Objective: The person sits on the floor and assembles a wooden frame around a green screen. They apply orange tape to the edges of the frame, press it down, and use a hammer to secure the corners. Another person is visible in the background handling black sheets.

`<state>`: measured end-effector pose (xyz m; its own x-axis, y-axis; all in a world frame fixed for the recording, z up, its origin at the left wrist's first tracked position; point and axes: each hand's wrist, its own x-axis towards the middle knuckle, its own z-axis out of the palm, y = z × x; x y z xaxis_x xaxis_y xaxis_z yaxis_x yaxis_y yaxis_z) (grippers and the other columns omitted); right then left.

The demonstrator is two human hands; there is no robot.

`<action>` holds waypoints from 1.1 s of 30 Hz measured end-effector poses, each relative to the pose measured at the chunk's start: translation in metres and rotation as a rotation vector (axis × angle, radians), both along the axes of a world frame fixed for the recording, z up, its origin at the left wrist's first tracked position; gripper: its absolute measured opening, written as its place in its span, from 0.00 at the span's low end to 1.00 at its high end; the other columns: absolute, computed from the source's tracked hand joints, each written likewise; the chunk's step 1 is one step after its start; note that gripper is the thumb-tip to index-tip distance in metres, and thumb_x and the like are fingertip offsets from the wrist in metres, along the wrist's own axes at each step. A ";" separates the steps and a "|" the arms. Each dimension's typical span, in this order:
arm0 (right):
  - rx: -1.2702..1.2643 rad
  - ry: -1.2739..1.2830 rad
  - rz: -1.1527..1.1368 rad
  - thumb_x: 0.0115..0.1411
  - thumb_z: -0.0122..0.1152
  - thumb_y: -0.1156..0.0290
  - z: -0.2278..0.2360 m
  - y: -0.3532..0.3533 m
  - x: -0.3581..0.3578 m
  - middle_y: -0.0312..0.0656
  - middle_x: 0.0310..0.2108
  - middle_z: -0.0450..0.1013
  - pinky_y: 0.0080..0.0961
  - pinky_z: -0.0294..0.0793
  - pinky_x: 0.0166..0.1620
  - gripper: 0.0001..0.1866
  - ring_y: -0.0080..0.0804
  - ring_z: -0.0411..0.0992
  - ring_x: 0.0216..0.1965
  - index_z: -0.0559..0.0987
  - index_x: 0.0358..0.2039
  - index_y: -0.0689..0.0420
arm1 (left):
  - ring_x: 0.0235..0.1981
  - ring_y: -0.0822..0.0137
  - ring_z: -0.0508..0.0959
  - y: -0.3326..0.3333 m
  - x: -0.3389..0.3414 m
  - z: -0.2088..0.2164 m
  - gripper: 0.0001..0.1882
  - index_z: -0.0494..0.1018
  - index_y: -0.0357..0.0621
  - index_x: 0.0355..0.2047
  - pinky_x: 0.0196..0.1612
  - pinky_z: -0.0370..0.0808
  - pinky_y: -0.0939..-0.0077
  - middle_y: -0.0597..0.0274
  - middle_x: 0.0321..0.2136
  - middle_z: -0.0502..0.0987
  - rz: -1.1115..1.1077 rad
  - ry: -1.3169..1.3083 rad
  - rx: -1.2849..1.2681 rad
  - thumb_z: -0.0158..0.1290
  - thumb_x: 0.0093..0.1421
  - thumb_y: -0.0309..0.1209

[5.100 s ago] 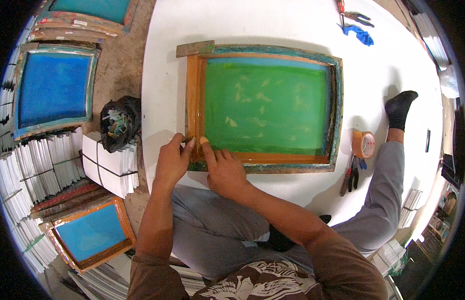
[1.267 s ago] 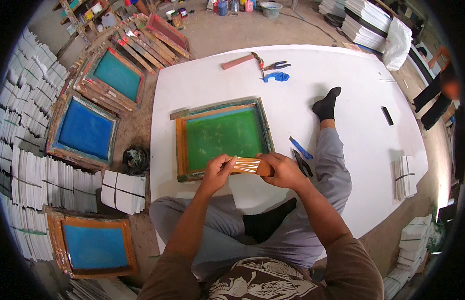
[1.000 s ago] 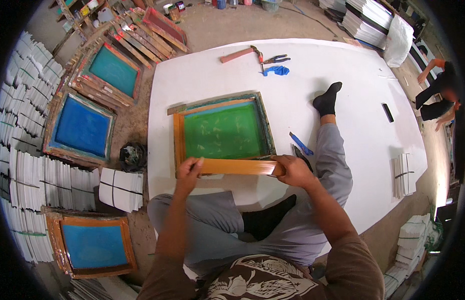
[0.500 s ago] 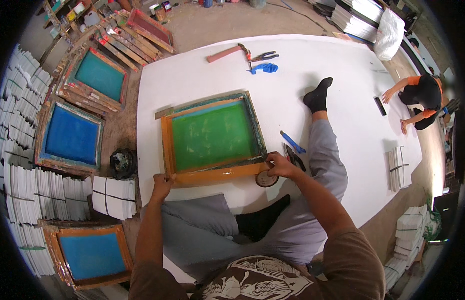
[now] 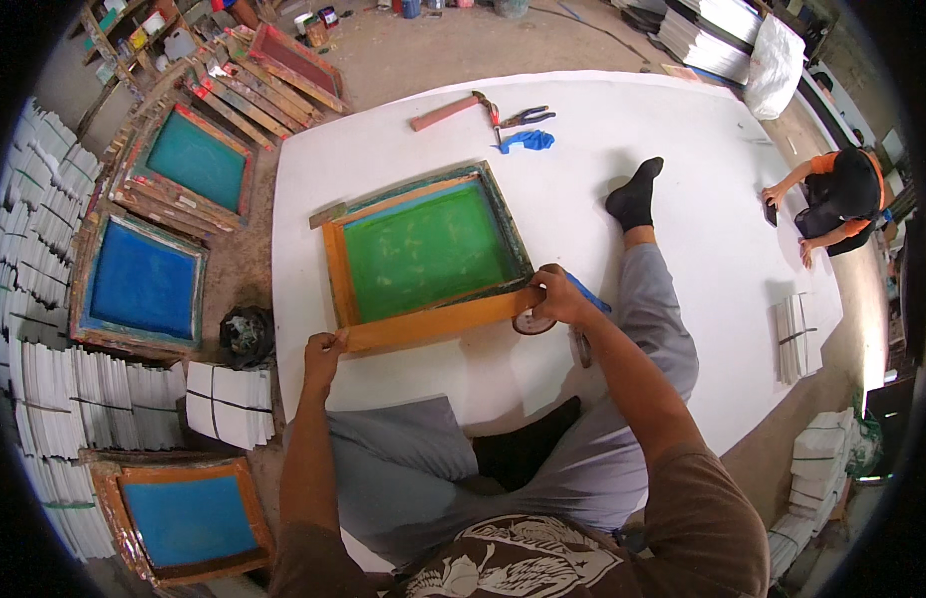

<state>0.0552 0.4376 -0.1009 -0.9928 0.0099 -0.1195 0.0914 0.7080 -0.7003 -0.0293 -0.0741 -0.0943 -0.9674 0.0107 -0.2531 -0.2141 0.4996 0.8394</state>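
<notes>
A strip of brown packing tape (image 5: 433,321) is stretched between my hands along the near side of a wooden screen-printing frame (image 5: 340,274) with green mesh (image 5: 423,244). My left hand (image 5: 324,351) pinches the strip's left end at the frame's near left corner. At the near right corner, my right hand (image 5: 560,297) grips the tape roll (image 5: 531,322), from which the strip runs. Brown tape covers the frame's left side too. Beside my right hand, a blue-handled cutter (image 5: 589,293) is partly hidden, as is a dark tool (image 5: 581,348) under my forearm.
A hammer (image 5: 448,111), pliers (image 5: 528,116) and a blue cloth or glove (image 5: 528,139) lie at the white sheet's far side. My legs flank the work. More screens (image 5: 144,279) and paper stacks (image 5: 229,404) stand left. A co-worker (image 5: 841,189) crouches at right.
The strip and the screen's near side sit higher in view. My right hand has moved up with the roll, covering part of the cutter. The co-worker's hand now reaches a small black object.
</notes>
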 end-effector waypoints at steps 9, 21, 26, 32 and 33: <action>-0.104 0.047 0.134 0.39 0.85 0.57 0.053 0.011 0.024 0.47 0.46 0.79 0.38 0.75 0.53 0.39 0.43 0.78 0.49 0.79 0.52 0.55 | 0.28 0.74 0.67 0.008 0.009 0.014 0.18 0.73 0.40 0.24 0.34 0.65 0.76 0.70 0.23 0.71 -0.168 -0.139 0.055 0.64 0.64 0.39; 0.502 -0.190 0.150 0.43 0.77 0.48 0.027 0.018 -0.016 0.44 0.46 0.82 0.44 0.77 0.53 0.37 0.49 0.80 0.47 0.80 0.55 0.47 | 0.42 0.64 0.74 -0.009 -0.003 -0.074 0.15 0.75 0.36 0.36 0.51 0.74 0.67 0.59 0.38 0.75 -0.081 0.429 -0.114 0.69 0.58 0.32; 0.345 -0.194 0.098 0.43 0.77 0.52 0.010 0.025 -0.019 0.46 0.45 0.82 0.40 0.79 0.52 0.40 0.47 0.80 0.46 0.77 0.58 0.49 | 0.50 0.61 0.73 0.012 0.003 -0.031 0.20 0.75 0.35 0.37 0.55 0.73 0.65 0.54 0.49 0.73 0.028 -0.005 0.158 0.69 0.59 0.38; 0.252 -0.218 0.090 0.41 0.79 0.51 0.015 -0.012 0.010 0.50 0.43 0.81 0.41 0.78 0.51 0.41 0.49 0.80 0.45 0.77 0.56 0.54 | 0.47 0.61 0.74 -0.044 0.000 -0.034 0.22 0.75 0.34 0.34 0.55 0.73 0.66 0.56 0.49 0.72 -0.060 0.006 0.117 0.70 0.58 0.41; 0.240 -0.204 0.114 0.41 0.80 0.51 0.023 -0.014 0.016 0.50 0.42 0.81 0.40 0.78 0.51 0.41 0.49 0.80 0.44 0.77 0.55 0.56 | 0.47 0.61 0.74 -0.047 0.000 -0.033 0.22 0.75 0.34 0.33 0.55 0.73 0.67 0.55 0.49 0.72 -0.062 -0.036 0.100 0.70 0.58 0.41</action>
